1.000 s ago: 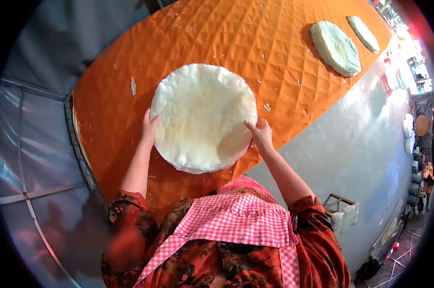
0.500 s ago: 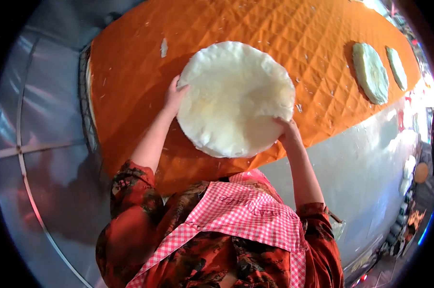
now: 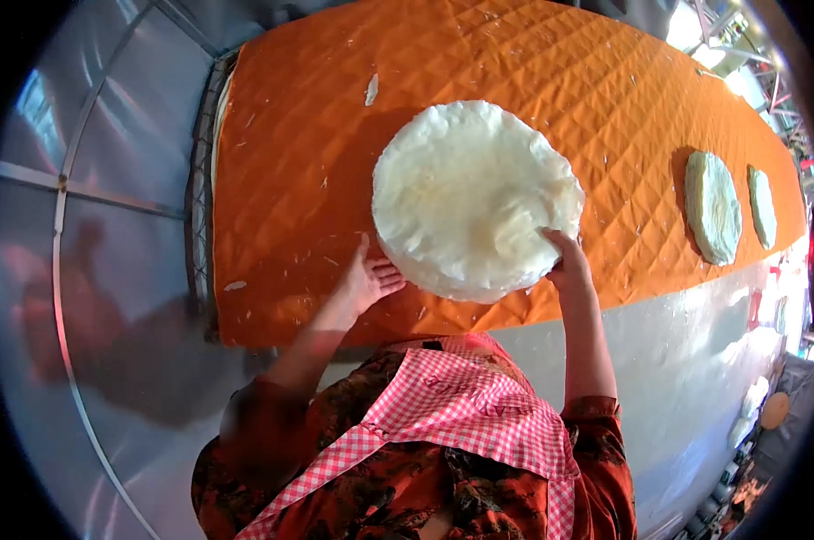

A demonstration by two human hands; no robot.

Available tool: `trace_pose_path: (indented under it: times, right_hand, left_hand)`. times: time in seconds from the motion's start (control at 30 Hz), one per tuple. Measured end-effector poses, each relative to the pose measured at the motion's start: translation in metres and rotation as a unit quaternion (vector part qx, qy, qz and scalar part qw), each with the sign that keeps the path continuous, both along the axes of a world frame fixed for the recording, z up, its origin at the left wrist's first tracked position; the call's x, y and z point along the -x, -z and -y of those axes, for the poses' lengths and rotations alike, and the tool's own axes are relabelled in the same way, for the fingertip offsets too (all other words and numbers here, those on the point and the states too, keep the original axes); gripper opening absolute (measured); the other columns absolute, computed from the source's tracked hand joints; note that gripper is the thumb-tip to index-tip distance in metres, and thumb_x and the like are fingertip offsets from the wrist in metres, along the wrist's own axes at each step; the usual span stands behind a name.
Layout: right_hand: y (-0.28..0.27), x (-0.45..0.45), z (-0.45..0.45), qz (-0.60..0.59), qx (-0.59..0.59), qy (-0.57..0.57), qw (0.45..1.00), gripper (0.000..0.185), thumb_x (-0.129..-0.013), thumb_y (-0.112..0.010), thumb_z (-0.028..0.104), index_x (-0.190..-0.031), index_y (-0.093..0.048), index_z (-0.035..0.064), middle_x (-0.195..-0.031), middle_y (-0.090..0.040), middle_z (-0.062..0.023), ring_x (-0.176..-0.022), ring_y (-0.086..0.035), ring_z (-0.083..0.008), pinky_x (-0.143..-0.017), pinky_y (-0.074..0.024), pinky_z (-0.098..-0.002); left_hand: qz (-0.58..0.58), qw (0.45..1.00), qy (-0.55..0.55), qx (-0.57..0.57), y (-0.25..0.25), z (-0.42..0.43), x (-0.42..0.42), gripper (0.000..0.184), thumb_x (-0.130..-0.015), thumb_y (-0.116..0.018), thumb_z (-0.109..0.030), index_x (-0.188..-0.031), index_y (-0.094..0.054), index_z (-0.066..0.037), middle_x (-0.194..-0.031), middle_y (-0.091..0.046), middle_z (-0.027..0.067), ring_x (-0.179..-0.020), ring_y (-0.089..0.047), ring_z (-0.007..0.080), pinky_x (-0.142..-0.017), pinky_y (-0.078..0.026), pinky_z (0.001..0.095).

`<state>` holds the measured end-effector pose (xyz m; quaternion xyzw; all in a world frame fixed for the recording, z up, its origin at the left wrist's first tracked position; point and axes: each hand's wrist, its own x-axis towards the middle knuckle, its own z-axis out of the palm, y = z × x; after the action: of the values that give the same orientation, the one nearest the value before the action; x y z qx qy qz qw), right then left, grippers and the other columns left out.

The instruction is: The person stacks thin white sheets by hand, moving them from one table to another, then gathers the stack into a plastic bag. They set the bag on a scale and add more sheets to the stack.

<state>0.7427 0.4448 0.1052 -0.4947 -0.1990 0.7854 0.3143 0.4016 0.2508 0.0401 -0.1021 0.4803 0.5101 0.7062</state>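
Observation:
A thick, round white disc (image 3: 470,193), dough-like with an uneven, crinkled rim, is in front of me over an orange quilted cloth (image 3: 290,180). My right hand (image 3: 566,258) grips its lower right edge, thumb on top and fingers out of sight beneath. The surface is dented and creased near that thumb. Beside the lower left edge, my left hand (image 3: 371,281) is open, its fingers spread and palm turned up. Whether its fingertips touch the disc, I cannot tell.
Two pale greenish rounds (image 3: 713,207) (image 3: 762,207) lie farther right on the cloth. White flakes (image 3: 372,90) are scattered over it. Grey sheeting on a metal frame (image 3: 110,193) stands at the left, close to the cloth's edge.
My left hand has let go of the disc's left side and moved down to its lower left, opening. My right hand keeps its hold. The view has shifted.

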Motion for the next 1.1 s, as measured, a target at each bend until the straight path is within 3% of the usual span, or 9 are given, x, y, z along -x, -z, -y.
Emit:
trace_pose_path:
  times: [0.17,0.2,0.37,0.53,0.6,0.73,0.9,0.97,1.1]
  right_hand:
    - [0.018,-0.012,-0.009,-0.007,-0.044,-0.004,0.999,0.054,-0.081,-0.065,0.012,-0.130,-0.046,-0.0021,-0.118,-0.060,-0.0164,-0.106,-0.061,-0.0314,-0.091,-0.0522,-0.0452]
    - [0.038,-0.023,-0.013,0.024,-0.045,-0.002,0.999,0.056,-0.080,-0.065,0.012,-0.131,-0.045,-0.0013,-0.119,-0.060,-0.0159,-0.108,-0.060,-0.0316,-0.092,-0.0514,-0.0457]
    - [0.045,-0.034,-0.004,0.027,-0.042,-0.026,0.998,0.066,-0.077,-0.065,0.008,-0.137,-0.038,0.0009,-0.121,-0.057,-0.0163,-0.107,-0.060,-0.0304,-0.087,-0.0538,-0.0436]
    - [0.027,-0.019,-0.008,0.013,-0.056,0.010,0.998,0.072,-0.075,-0.064,0.008,-0.141,-0.035,0.0085,-0.123,-0.055,-0.0154,-0.108,-0.060,-0.0308,-0.083,-0.0554,-0.0434]
    - [-0.009,-0.005,-0.012,0.058,0.006,0.025,0.998,0.050,-0.080,-0.067,0.015,-0.123,-0.052,-0.0057,-0.108,-0.064,-0.0157,-0.096,-0.065,-0.0283,-0.085,-0.0546,-0.0396]
    - [-0.034,0.008,-0.031,0.083,0.017,0.025,0.996,0.045,-0.078,-0.070,0.015,-0.115,-0.056,-0.0066,-0.103,-0.065,-0.0164,-0.090,-0.065,-0.0275,-0.082,-0.0542,-0.0379]
    - [-0.059,0.019,-0.016,0.131,-0.040,-0.001,0.991,0.042,-0.076,-0.071,0.016,-0.110,-0.061,-0.0078,-0.101,-0.066,-0.0173,-0.086,-0.066,-0.0302,-0.073,-0.0549,-0.0419]
    - [-0.031,0.010,-0.006,0.089,-0.054,0.006,0.995,0.044,-0.076,-0.070,0.013,-0.114,-0.060,-0.0054,-0.102,-0.066,-0.0159,-0.089,-0.066,-0.0291,-0.077,-0.0540,-0.0409]
    - [0.053,-0.005,0.016,0.076,-0.144,0.017,0.987,0.054,-0.074,-0.070,0.005,-0.126,-0.055,0.0021,-0.117,-0.062,-0.0083,-0.106,-0.059,-0.0212,-0.093,-0.0476,-0.0368]
  left_hand:
    - [-0.084,0.990,-0.108,-0.035,-0.010,-0.035,-0.004,0.087,-0.078,-0.050,-0.078,-0.115,-0.055,0.001,-0.104,-0.062,0.0152,-0.099,-0.059,0.0265,-0.093,-0.046,0.0441]
    - [-0.084,0.989,-0.114,-0.043,-0.016,-0.041,0.001,0.079,-0.079,-0.054,-0.073,-0.113,-0.056,-0.002,-0.095,-0.063,0.0111,-0.085,-0.060,0.0213,-0.080,-0.050,0.0368]
    - [-0.195,0.980,-0.041,-0.025,-0.027,-0.072,0.028,0.067,-0.080,-0.063,-0.064,-0.112,-0.057,-0.005,-0.088,-0.063,0.0066,-0.081,-0.061,0.0203,-0.075,-0.051,0.0351]
    - [-0.212,0.968,0.112,-0.073,-0.083,-0.103,0.018,0.081,-0.080,-0.067,-0.055,-0.138,-0.044,-0.003,-0.138,-0.049,0.0118,-0.130,-0.041,0.0233,-0.107,-0.034,0.0353]
    - [-0.252,0.952,0.173,-0.017,-0.102,-0.108,0.021,0.074,-0.075,-0.070,-0.046,-0.133,-0.050,-0.004,-0.134,-0.053,0.0099,-0.125,-0.046,0.0221,-0.103,-0.036,0.0347]
    - [-0.328,0.925,0.169,-0.091,-0.153,-0.103,0.007,0.057,-0.077,-0.068,-0.040,-0.121,-0.060,-0.005,-0.128,-0.058,0.0097,-0.117,-0.054,0.0226,-0.099,-0.040,0.0350]
    - [-0.224,0.956,0.187,0.008,-0.058,-0.123,0.057,0.054,-0.078,-0.065,-0.032,-0.121,-0.058,0.000,-0.118,-0.062,0.0123,-0.110,-0.059,0.0240,-0.093,-0.046,0.0372]
    - [-0.244,0.948,0.199,0.049,-0.085,-0.121,0.037,0.056,-0.077,-0.066,-0.027,-0.124,-0.055,0.002,-0.121,-0.061,0.0137,-0.112,-0.057,0.0256,-0.096,-0.045,0.0375]
    - [-0.254,0.950,0.179,-0.025,-0.017,-0.119,0.059,0.063,-0.076,-0.071,-0.024,-0.128,-0.051,0.003,-0.129,-0.056,0.0140,-0.120,-0.051,0.0271,-0.102,-0.040,0.0369]
